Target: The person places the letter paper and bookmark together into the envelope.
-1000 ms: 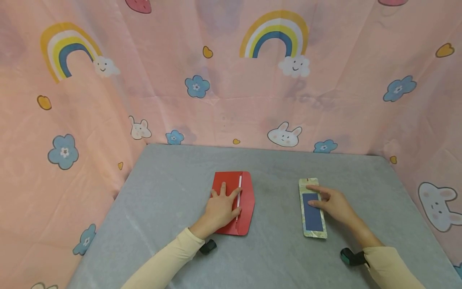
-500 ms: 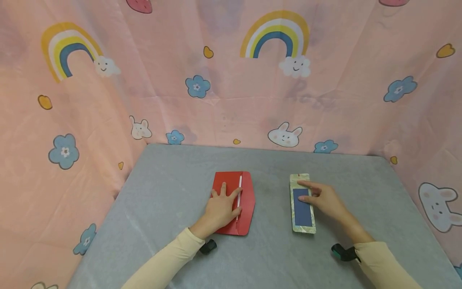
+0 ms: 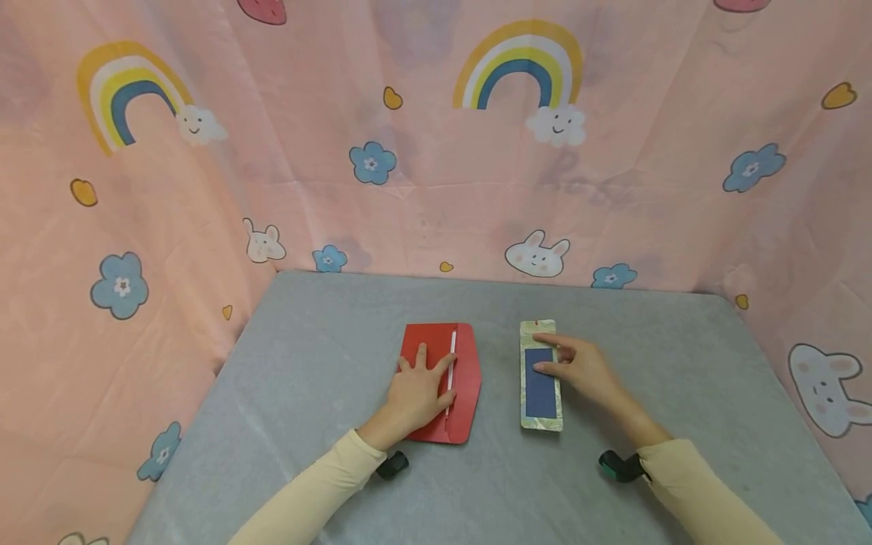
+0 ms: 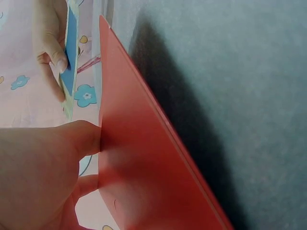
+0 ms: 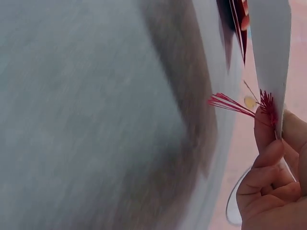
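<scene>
My left hand holds a red envelope, fingers spread over its upper face. The thumb and index finger sit by the slit along its flap side, where a white strip shows. In the left wrist view, a shadow lies on the table beside the red envelope, which appears raised. My right hand pinches the upper part of a bookmark with a blue panel and a patterned pale border. Red tassel threads hang from the bookmark in the right wrist view, where its plain pale back shows.
A grey table lies under both hands. Pink patterned cloth hangs behind it and along its sides. Dark wrist cameras stick out below both wrists. A gap of bare table separates the bookmark from the envelope.
My right hand has moved left with the bookmark, closer to the envelope and slightly farther from me. The left hand and the envelope have stayed in place.
</scene>
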A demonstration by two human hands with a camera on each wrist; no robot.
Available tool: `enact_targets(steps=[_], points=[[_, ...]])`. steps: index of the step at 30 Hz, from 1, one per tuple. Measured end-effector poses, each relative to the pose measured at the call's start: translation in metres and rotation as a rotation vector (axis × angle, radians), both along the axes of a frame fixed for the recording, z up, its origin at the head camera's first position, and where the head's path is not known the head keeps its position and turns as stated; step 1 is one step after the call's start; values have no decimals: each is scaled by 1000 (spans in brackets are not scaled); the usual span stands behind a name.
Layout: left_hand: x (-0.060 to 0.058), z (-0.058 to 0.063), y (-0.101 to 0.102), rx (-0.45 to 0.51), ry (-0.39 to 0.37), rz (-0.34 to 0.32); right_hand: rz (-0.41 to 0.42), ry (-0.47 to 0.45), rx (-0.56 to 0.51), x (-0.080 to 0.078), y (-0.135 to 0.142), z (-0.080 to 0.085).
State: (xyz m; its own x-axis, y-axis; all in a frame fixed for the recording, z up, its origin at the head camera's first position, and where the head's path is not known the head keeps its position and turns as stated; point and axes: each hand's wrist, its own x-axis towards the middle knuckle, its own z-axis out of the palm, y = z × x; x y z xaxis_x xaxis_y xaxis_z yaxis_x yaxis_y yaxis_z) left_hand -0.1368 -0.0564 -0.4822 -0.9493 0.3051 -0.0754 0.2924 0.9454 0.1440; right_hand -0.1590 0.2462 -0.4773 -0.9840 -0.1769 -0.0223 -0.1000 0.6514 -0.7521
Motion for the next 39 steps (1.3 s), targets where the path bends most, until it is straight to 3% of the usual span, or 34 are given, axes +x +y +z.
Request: enact_targets(steps=[10,27,39], points=[[-1,-1,1,0,-9,2,49,21,-55,-7,-29,-2],[-1,-1,2,-3,-21,21,194,-113,-86,-12,-43,1],[-1,0,3,-11,-25,26,241,-67,-105,-16,-56,-1]])
